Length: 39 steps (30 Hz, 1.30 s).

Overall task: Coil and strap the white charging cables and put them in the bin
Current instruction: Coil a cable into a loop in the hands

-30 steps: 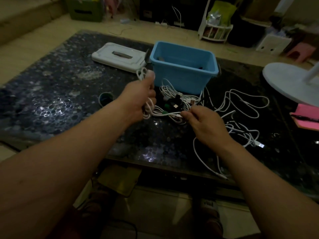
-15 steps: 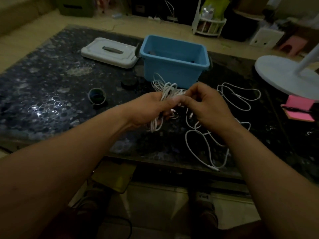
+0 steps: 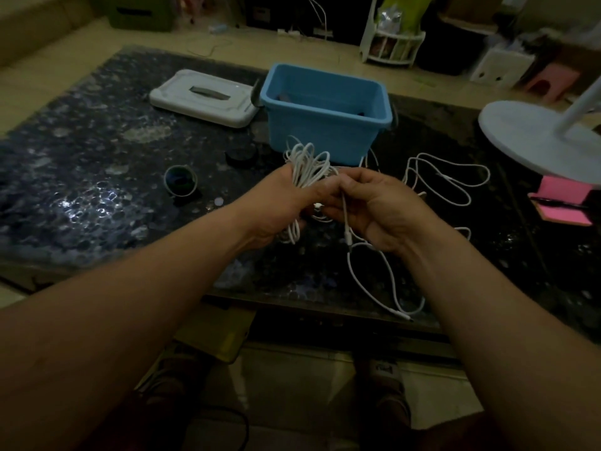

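The left hand [image 3: 279, 203] is closed around a coil [image 3: 307, 164] of thin white charging cable. Its uneven loops fan up out of the fist towards the far side, and more hang below it. Immediately right of the coil, the right hand [image 3: 380, 209] pinches the free tail [image 3: 374, 278], which runs near-far down to a plug at the table's [image 3: 97, 190] near edge. The blue bin [image 3: 325, 109] stands just beyond the coil, with more loose white cables [image 3: 448, 177] lying to the right.
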Motion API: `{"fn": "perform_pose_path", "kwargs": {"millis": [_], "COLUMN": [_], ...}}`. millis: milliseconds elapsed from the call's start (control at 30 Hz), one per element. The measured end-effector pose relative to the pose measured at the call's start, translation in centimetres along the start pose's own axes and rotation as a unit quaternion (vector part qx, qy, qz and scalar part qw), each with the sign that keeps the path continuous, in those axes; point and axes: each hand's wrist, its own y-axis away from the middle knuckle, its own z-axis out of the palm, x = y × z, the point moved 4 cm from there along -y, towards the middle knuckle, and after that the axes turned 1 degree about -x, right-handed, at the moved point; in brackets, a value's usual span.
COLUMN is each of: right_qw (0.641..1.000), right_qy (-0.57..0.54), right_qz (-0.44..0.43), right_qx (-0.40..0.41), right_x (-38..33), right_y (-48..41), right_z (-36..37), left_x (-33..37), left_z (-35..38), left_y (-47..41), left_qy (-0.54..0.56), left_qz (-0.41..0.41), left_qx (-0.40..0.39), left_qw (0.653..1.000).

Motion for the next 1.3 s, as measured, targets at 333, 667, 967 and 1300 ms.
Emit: {"fn": "perform_pose_path", "kwargs": {"millis": [333, 667, 967, 1300], "right_qw": [0.999, 0.993, 0.975, 0.961], "right_qy": [-0.019, 0.091, 0.169, 0.206], "right_qz": [0.034, -0.055, -0.133, -0.152], "right_qx": [-0.008, 0.058, 0.058, 0.102], "right_x": [1.6, 1.5, 2.3, 3.1], "right_y": [-0.1, -0.2, -1.3, -3.2], "right_z": [1.9, 3.9, 8.3, 11.0], "left_x": [-1.2, -0.6, -1.0, -2.1], "left_z": [-0.4, -1.5, -2.6, -5.7], "left_y": [0.1, 1.7, 3.3, 3.7], "left_qy": [-0.068, -0.072, -0.077, -0.39], "left_qz": [0.002, -0.026, -0.084, -0.052], "left_qx": [-0.034, 0.024, 0.025, 0.085], "left_qw": [0.997, 0.997, 0.993, 0.915]}}
